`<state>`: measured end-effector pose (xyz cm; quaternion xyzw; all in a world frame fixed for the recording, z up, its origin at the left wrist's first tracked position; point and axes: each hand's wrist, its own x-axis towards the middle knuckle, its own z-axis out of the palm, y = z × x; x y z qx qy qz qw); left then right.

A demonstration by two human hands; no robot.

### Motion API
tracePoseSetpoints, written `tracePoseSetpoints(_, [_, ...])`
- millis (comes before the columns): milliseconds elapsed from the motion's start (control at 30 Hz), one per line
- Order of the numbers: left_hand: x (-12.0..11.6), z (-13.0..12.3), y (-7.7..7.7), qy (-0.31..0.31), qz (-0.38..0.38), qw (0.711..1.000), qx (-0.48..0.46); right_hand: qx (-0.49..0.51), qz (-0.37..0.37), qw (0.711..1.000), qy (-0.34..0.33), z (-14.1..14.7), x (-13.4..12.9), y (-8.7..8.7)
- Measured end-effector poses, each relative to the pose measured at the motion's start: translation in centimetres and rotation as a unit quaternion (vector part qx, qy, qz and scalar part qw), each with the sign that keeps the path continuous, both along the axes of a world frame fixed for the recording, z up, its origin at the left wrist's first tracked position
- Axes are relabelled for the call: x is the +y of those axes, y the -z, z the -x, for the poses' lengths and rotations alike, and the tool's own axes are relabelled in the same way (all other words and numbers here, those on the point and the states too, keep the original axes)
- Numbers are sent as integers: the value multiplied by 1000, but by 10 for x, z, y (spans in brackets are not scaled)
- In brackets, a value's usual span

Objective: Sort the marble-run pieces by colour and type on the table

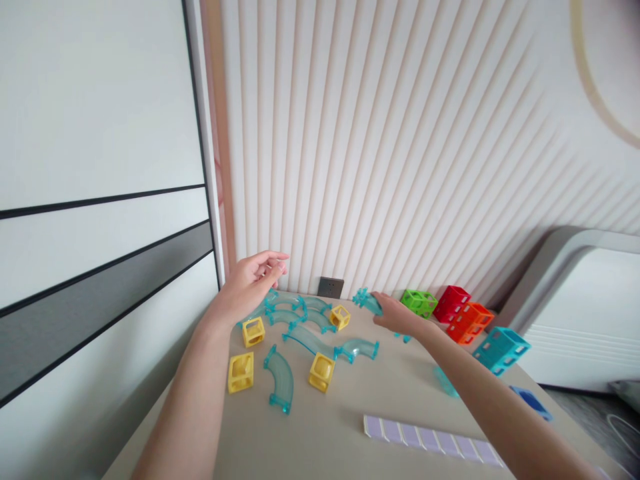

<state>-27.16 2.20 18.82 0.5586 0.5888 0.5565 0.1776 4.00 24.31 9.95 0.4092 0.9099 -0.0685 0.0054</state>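
My left hand [257,277] is raised over the far left of the table, fingers loosely curled and apart, with nothing visible between them. Beneath and beyond it lie several translucent teal curved track pieces [307,340], some linked end to end. My right hand [393,312] grips another teal track piece [367,300] near the back edge, its free end pointing left. Yellow cube blocks stand among the tracks, one [321,371] in the middle and one [241,372] at the left. A single curved teal piece [281,381] lies apart between those two cubes.
Green [419,303], red [451,304], orange [469,323] and teal [501,350] block stacks stand on the right. A blue piece [531,402] sits at the right edge. A lilac segmented strip [430,440] lies in front. A ribbed wall [350,147] with a dark socket [331,287] rises behind.
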Motion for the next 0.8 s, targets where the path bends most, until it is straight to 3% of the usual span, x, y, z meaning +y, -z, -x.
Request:
tracePoseSetpoints(133, [3,-1,4,6,-3,1000,12,13,20,995,-101,56,-26,-18])
tracePoseSetpoints(367, [9,-9,5,20,2,999,26,-29,29,986,-160,141,-55,-7])
tracePoseSetpoints(533, [10,-12,4,15,2,999,45,-45,-3,990,-136,162,-50,1])
tracePoseSetpoints(800, [10,-10,6,5,1,999,54,-12,-39,992,-118,161,-40,-4])
